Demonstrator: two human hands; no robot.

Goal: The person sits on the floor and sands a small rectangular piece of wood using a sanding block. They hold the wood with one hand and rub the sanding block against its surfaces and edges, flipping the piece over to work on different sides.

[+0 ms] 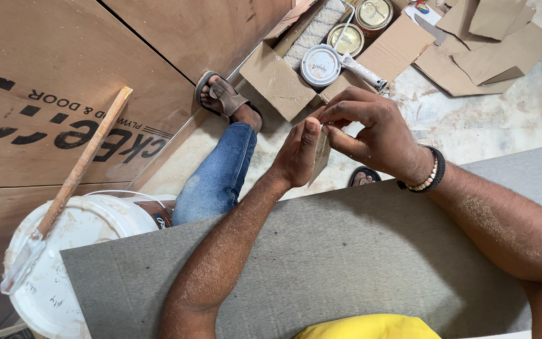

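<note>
Left hand point(296, 154) and right hand point(371, 129) both pinch a small folded scrap of sandpaper point(320, 157) above the far edge of the grey board point(346, 257); risk: fingertip-only hold may slip, dropping it toward the floor.

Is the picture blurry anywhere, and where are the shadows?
Head view: mostly sharp, with soft, even light; the left hand and right hand throw a faint shadow on the grey board; the white bucket looks bright without glare; edges bend slightly outward.
</note>
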